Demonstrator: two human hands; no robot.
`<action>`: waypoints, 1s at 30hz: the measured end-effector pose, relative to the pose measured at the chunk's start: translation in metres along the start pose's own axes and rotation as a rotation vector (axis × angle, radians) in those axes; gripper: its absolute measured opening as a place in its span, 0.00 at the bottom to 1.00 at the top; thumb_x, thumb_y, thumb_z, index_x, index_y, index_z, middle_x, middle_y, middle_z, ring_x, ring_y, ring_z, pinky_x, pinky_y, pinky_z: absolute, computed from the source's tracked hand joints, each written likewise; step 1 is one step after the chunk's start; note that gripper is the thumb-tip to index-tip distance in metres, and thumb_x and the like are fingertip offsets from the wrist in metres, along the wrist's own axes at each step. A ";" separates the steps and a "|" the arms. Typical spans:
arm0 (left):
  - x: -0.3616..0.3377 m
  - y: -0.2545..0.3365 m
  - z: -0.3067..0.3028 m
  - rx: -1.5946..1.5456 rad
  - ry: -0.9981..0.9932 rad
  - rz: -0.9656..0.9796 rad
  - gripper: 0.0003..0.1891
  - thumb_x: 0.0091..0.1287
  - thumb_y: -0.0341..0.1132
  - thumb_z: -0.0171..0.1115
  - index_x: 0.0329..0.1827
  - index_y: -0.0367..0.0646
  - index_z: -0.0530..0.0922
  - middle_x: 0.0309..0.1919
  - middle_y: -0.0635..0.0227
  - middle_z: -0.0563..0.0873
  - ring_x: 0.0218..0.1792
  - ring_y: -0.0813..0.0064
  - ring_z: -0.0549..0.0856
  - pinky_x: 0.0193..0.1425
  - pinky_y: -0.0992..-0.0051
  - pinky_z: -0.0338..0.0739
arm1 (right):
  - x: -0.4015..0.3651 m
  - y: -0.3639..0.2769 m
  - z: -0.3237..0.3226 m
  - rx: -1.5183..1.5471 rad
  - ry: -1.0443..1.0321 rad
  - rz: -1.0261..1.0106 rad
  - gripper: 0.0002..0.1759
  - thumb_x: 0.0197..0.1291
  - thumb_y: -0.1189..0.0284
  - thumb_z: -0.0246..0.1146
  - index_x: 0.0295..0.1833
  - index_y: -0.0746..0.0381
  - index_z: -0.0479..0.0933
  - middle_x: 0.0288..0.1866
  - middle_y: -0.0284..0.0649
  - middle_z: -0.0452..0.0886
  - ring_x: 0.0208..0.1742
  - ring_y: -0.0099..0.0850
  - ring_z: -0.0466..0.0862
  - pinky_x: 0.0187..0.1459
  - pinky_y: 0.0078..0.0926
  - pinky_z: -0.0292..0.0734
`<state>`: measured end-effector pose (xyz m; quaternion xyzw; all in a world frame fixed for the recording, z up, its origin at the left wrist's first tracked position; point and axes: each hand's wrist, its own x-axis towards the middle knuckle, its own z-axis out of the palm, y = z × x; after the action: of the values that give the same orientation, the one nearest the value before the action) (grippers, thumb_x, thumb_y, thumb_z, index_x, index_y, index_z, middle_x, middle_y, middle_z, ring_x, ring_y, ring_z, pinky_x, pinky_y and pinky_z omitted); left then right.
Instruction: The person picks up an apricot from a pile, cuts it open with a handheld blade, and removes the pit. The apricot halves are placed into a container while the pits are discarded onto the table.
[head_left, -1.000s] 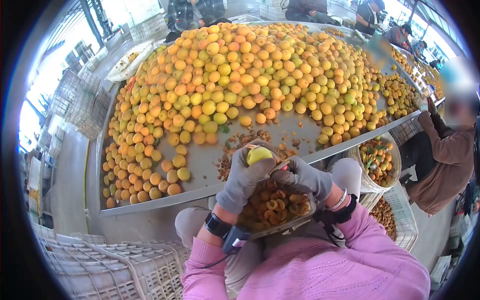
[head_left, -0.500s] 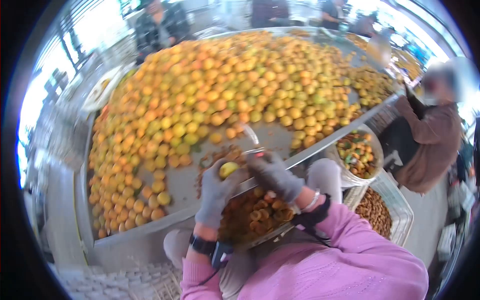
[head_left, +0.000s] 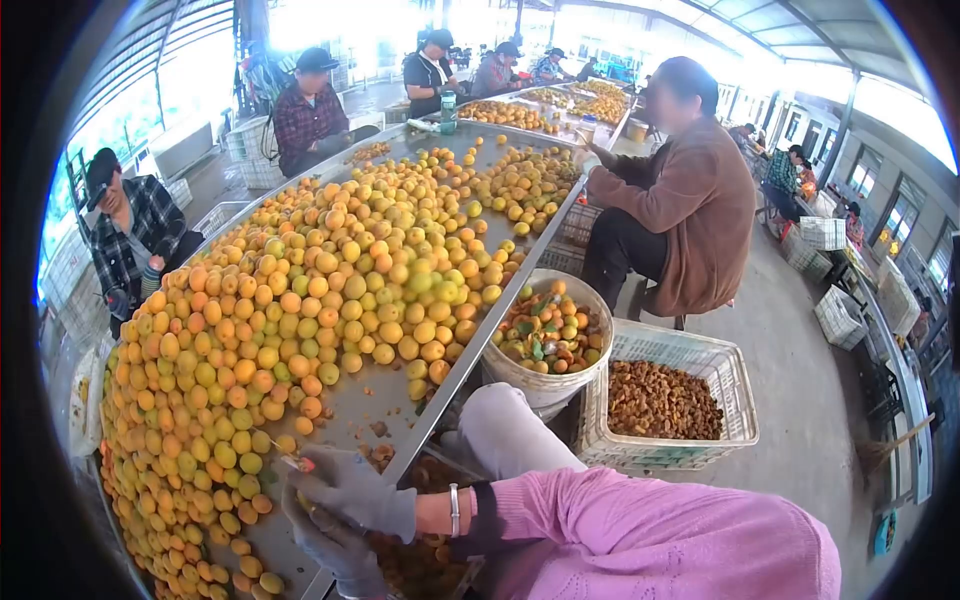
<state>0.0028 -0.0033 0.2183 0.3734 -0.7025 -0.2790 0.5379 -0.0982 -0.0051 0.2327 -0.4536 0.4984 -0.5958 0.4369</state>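
Apricots (head_left: 290, 320), yellow to orange, lie heaped over the metal table (head_left: 375, 400). My hands, in grey gloves, meet close together over the table's near edge. My right hand (head_left: 352, 490) is closed around a small knife (head_left: 300, 462); its red part and thin blade point toward the heap. Below it, my left hand (head_left: 335, 550) is curled, with a dull yellowish bit of an apricot (head_left: 306, 503) showing between the gloves. Most of that fruit is hidden by the fingers. Beneath my wrists, cut apricot halves (head_left: 410, 565) fill a container at my lap.
A white bucket (head_left: 545, 375) of apricots and leaves stands by my knee. Beside it, a plastic crate (head_left: 665, 450) holds brown pits. A person in a brown jacket (head_left: 690, 215) sits to the right along the table. Other people sit across it, and a green bottle (head_left: 448, 112) stands farther down.
My view has swung to the right, showing more of the bucket, crate and aisle. Both hands now appear lower and farther left. The apricot in my left hand is mostly hidden now.
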 end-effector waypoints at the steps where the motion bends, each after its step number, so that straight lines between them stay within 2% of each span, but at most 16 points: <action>1: 0.001 0.008 0.000 -0.025 0.073 0.001 0.30 0.79 0.49 0.41 0.61 0.25 0.71 0.51 0.43 0.81 0.48 0.55 0.84 0.51 0.62 0.78 | -0.002 -0.003 0.008 0.084 0.016 -0.072 0.17 0.66 0.62 0.62 0.50 0.65 0.76 0.42 0.39 0.81 0.43 0.22 0.77 0.45 0.25 0.74; 2: -0.001 0.005 -0.002 -0.023 0.071 0.004 0.30 0.79 0.49 0.41 0.61 0.25 0.71 0.51 0.43 0.81 0.48 0.55 0.84 0.51 0.62 0.78 | -0.003 -0.004 0.015 0.152 0.055 -0.140 0.13 0.62 0.67 0.63 0.47 0.64 0.75 0.38 0.39 0.78 0.39 0.27 0.76 0.43 0.27 0.73; 4: -0.013 -0.013 -0.009 -0.450 0.047 -0.267 0.27 0.80 0.49 0.39 0.67 0.32 0.67 0.57 0.54 0.77 0.56 0.65 0.80 0.58 0.67 0.75 | -0.004 -0.010 0.019 0.039 0.095 -0.235 0.12 0.62 0.67 0.64 0.43 0.64 0.74 0.35 0.40 0.75 0.36 0.29 0.74 0.41 0.29 0.72; 5: -0.019 -0.027 -0.013 -0.448 0.045 -0.265 0.27 0.80 0.49 0.39 0.67 0.32 0.67 0.57 0.54 0.77 0.56 0.65 0.80 0.58 0.67 0.75 | -0.005 -0.012 0.021 -0.074 0.135 -0.326 0.11 0.61 0.67 0.64 0.39 0.63 0.72 0.33 0.41 0.71 0.33 0.31 0.72 0.40 0.30 0.71; 6: -0.025 -0.044 -0.018 -0.301 0.075 -0.266 0.27 0.80 0.49 0.40 0.69 0.34 0.66 0.57 0.57 0.76 0.57 0.65 0.79 0.58 0.67 0.75 | -0.006 -0.015 0.022 -0.104 0.139 -0.367 0.10 0.58 0.69 0.63 0.37 0.63 0.71 0.31 0.43 0.72 0.32 0.40 0.74 0.39 0.34 0.71; 7: -0.026 -0.050 -0.019 -0.153 0.105 -0.267 0.27 0.80 0.49 0.41 0.70 0.35 0.64 0.58 0.59 0.76 0.57 0.64 0.79 0.59 0.67 0.75 | -0.004 -0.015 0.023 -0.104 0.136 -0.369 0.10 0.58 0.69 0.63 0.37 0.63 0.71 0.31 0.43 0.72 0.32 0.40 0.74 0.39 0.34 0.71; 8: -0.028 -0.056 -0.020 -0.151 0.108 -0.267 0.27 0.80 0.49 0.41 0.70 0.35 0.64 0.58 0.59 0.76 0.57 0.64 0.79 0.59 0.67 0.75 | -0.003 -0.014 0.023 -0.207 0.128 -0.396 0.10 0.57 0.68 0.63 0.36 0.62 0.71 0.31 0.44 0.73 0.33 0.43 0.76 0.38 0.36 0.72; 10: -0.027 -0.058 -0.019 -0.678 0.262 -0.622 0.26 0.79 0.47 0.44 0.68 0.33 0.68 0.56 0.56 0.77 0.53 0.63 0.81 0.55 0.68 0.80 | -0.001 -0.011 0.025 -0.310 0.116 -0.423 0.10 0.57 0.68 0.63 0.35 0.62 0.71 0.31 0.44 0.75 0.34 0.45 0.77 0.37 0.39 0.72; 11: -0.026 -0.058 -0.018 -0.678 0.263 -0.622 0.26 0.79 0.47 0.44 0.68 0.33 0.68 0.56 0.56 0.77 0.53 0.63 0.81 0.55 0.68 0.80 | 0.002 -0.009 0.027 -0.380 0.116 -0.442 0.10 0.57 0.67 0.63 0.34 0.61 0.71 0.31 0.44 0.76 0.34 0.47 0.78 0.37 0.41 0.72; 13: -0.023 -0.056 -0.016 -0.248 0.262 -0.545 0.24 0.79 0.43 0.45 0.70 0.36 0.66 0.56 0.59 0.76 0.52 0.64 0.81 0.55 0.68 0.80 | 0.003 -0.009 0.028 -0.452 0.117 -0.463 0.10 0.56 0.66 0.63 0.33 0.60 0.72 0.31 0.45 0.77 0.35 0.48 0.79 0.36 0.43 0.73; 17: -0.026 -0.066 -0.026 -0.428 0.115 -0.561 0.26 0.76 0.43 0.51 0.70 0.36 0.64 0.55 0.60 0.76 0.52 0.66 0.81 0.55 0.68 0.79 | 0.004 -0.008 0.026 -0.587 0.020 -0.455 0.12 0.54 0.64 0.65 0.31 0.59 0.73 0.31 0.45 0.77 0.35 0.48 0.80 0.37 0.43 0.74; 19: -0.021 -0.033 -0.027 -0.643 0.074 -0.638 0.22 0.76 0.52 0.47 0.60 0.45 0.73 0.50 0.66 0.81 0.48 0.69 0.83 0.49 0.66 0.81 | 0.004 -0.009 0.024 -0.613 -0.007 -0.471 0.12 0.53 0.64 0.65 0.31 0.59 0.73 0.31 0.45 0.77 0.34 0.48 0.80 0.37 0.43 0.74; 20: -0.023 -0.032 -0.028 -0.641 0.073 -0.638 0.22 0.76 0.52 0.47 0.60 0.45 0.73 0.50 0.66 0.81 0.48 0.69 0.83 0.49 0.66 0.81 | 0.004 -0.010 0.022 -0.634 -0.026 -0.487 0.12 0.52 0.64 0.65 0.31 0.59 0.73 0.31 0.44 0.78 0.34 0.48 0.80 0.36 0.43 0.74; 23: -0.027 -0.030 -0.030 -0.524 -0.058 -0.544 0.23 0.76 0.51 0.48 0.60 0.42 0.73 0.49 0.66 0.81 0.47 0.69 0.83 0.49 0.67 0.81 | 0.003 -0.012 0.013 -0.709 -0.105 -0.542 0.12 0.49 0.64 0.66 0.30 0.59 0.73 0.31 0.43 0.78 0.34 0.48 0.80 0.35 0.43 0.74; 27: -0.023 -0.023 -0.024 -0.354 -0.231 -0.279 0.22 0.70 0.41 0.57 0.63 0.39 0.70 0.51 0.63 0.79 0.49 0.69 0.82 0.51 0.68 0.79 | 0.004 -0.002 0.000 -0.779 -0.231 -0.699 0.12 0.45 0.64 0.67 0.30 0.59 0.75 0.29 0.42 0.78 0.33 0.47 0.81 0.35 0.43 0.75; 30: -0.021 -0.019 -0.025 -0.204 -0.362 -0.089 0.26 0.66 0.34 0.64 0.65 0.37 0.68 0.53 0.60 0.78 0.50 0.69 0.81 0.52 0.69 0.78 | 0.007 0.000 -0.013 -0.719 -0.294 -0.619 0.12 0.47 0.64 0.69 0.34 0.59 0.80 0.33 0.44 0.81 0.35 0.42 0.84 0.37 0.40 0.77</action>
<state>0.0339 0.0031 0.1980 0.2913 -0.7385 -0.4348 0.4250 -0.1120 -0.0090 0.2322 -0.7813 0.4475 -0.4179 0.1211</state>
